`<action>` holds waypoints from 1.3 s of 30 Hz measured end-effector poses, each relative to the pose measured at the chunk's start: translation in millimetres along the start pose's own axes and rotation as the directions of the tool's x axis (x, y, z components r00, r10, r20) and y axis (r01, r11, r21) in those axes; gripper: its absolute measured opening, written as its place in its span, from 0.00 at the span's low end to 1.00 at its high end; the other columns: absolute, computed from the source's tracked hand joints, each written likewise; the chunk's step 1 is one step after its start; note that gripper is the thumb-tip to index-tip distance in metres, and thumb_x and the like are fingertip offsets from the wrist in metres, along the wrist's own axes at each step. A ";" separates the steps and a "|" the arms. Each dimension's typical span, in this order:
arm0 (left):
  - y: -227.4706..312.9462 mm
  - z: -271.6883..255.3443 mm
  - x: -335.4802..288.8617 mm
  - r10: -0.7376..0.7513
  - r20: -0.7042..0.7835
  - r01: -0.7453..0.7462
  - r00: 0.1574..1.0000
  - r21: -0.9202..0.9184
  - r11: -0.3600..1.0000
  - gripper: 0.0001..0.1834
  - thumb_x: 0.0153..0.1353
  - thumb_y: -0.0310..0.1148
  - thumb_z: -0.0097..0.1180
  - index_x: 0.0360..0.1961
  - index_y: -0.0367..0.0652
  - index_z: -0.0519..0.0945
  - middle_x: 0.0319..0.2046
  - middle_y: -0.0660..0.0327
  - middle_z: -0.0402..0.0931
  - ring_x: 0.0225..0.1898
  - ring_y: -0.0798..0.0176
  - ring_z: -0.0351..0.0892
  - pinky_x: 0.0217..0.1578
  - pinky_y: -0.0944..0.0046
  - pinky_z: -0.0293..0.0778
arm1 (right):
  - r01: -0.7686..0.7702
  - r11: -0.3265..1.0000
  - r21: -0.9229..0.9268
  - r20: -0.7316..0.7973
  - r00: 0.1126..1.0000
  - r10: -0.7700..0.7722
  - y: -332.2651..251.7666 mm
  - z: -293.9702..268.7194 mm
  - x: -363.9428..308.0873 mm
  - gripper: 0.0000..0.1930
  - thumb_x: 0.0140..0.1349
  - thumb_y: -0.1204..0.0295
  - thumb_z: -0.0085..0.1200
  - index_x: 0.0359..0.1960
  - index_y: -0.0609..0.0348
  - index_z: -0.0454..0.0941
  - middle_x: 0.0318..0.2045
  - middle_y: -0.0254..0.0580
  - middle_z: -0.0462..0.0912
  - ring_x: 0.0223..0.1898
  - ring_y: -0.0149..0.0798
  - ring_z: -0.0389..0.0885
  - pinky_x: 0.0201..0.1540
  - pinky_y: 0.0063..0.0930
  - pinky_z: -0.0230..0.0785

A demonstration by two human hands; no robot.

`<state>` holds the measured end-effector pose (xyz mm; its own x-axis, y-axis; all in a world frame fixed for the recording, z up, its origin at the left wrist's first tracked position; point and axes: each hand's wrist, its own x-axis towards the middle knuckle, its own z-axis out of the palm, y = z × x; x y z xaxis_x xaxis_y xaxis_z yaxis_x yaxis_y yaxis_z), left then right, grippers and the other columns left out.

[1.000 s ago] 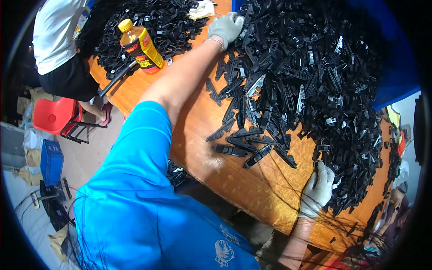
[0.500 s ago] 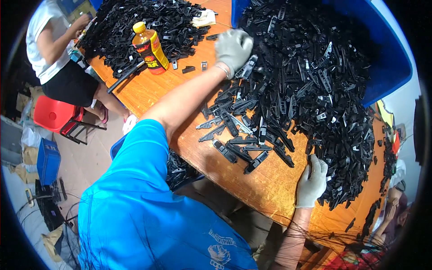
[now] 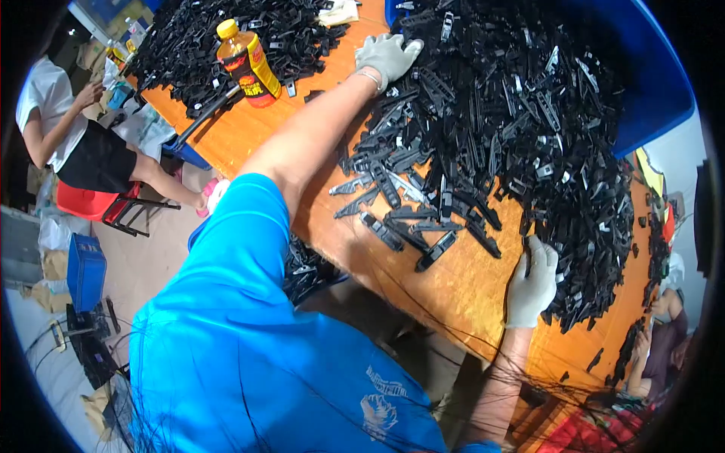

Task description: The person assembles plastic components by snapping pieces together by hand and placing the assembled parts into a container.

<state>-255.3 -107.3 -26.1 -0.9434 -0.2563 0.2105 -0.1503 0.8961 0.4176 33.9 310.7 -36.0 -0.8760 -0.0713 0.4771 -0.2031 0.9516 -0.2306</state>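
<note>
Both of my hands wear pale knit gloves. My left hand (image 3: 387, 58) reaches far across the table to the upper left edge of a large heap of long black plastic parts (image 3: 483, 128). Its fingers are apart, and nothing shows in them. Nearer to me, my right hand (image 3: 532, 287) lies at the front edge of the same heap, fingers stretched and thumb apart, with nothing visible in it. Several loose black parts (image 3: 423, 226) are scattered on the wood between the two hands.
A large blue bin (image 3: 661, 113) lies behind the heap, its parts spilling out. At the far left stand a second black heap (image 3: 302, 38), a drink bottle (image 3: 248, 64) with a yellow cap and a dark rod (image 3: 208, 115). A person (image 3: 64, 113) sits beyond, by a red stool (image 3: 83, 202).
My left hand has moved slightly away and left along the heap's edge. The right hand stays at the heap's front edge. The view has shifted a little, and the seated person leans farther left.
</note>
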 end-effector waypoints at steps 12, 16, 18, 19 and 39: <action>16.0 -52.8 -72.6 0.042 -0.209 -0.096 0.977 -0.255 0.962 0.33 0.72 0.57 0.59 0.69 0.48 0.80 0.61 0.40 0.84 0.64 0.37 0.82 0.67 0.43 0.76 | 0.150 0.987 0.055 -0.025 0.989 -0.149 1.5 7.6 -2.6 0.08 0.69 0.71 0.65 0.48 0.50 0.86 0.49 0.42 0.86 0.47 0.50 0.88 0.47 0.41 0.82; 6.4 -67.4 -149.4 0.485 -0.289 -0.557 0.825 -0.274 0.784 0.30 0.72 0.52 0.63 0.67 0.46 0.80 0.64 0.43 0.82 0.68 0.40 0.79 0.69 0.44 0.74 | 0.117 0.978 0.171 0.121 0.983 -0.139 -24.0 -11.8 -19.1 0.06 0.70 0.67 0.64 0.46 0.48 0.88 0.49 0.42 0.86 0.46 0.50 0.89 0.47 0.41 0.82; 13.2 -92.1 -228.0 0.649 -0.213 -0.683 0.731 -0.218 0.697 0.20 0.72 0.42 0.64 0.60 0.46 0.84 0.60 0.52 0.84 0.65 0.42 0.79 0.66 0.47 0.75 | 0.158 0.963 0.220 0.178 0.964 -0.199 -30.2 -21.4 -28.3 0.05 0.69 0.66 0.65 0.43 0.48 0.89 0.47 0.40 0.86 0.45 0.48 0.89 0.46 0.42 0.81; 12.6 -101.4 -262.0 0.680 -0.170 -0.700 0.713 -0.224 0.678 0.16 0.69 0.37 0.66 0.55 0.46 0.85 0.58 0.54 0.84 0.64 0.46 0.80 0.64 0.50 0.76 | 0.182 0.949 0.257 0.180 0.956 -0.232 -34.7 -26.2 -31.9 0.05 0.69 0.66 0.66 0.41 0.49 0.89 0.45 0.40 0.85 0.44 0.48 0.88 0.46 0.42 0.81; -10.7 -77.8 -355.1 0.608 -0.136 -0.622 0.782 -0.122 0.773 0.12 0.64 0.33 0.71 0.48 0.47 0.88 0.51 0.59 0.87 0.56 0.48 0.83 0.57 0.50 0.76 | -0.174 0.967 -0.187 -0.065 0.984 0.165 55.5 -52.5 -50.5 0.24 0.63 0.78 0.60 0.62 0.46 0.81 0.55 0.50 0.81 0.50 0.58 0.87 0.51 0.50 0.82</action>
<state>104.3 -54.1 -36.5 -0.7890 0.2948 0.5390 0.5067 0.8084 0.2996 89.9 382.8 -28.4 -0.8670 0.1061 0.4868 0.0382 0.9883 -0.1475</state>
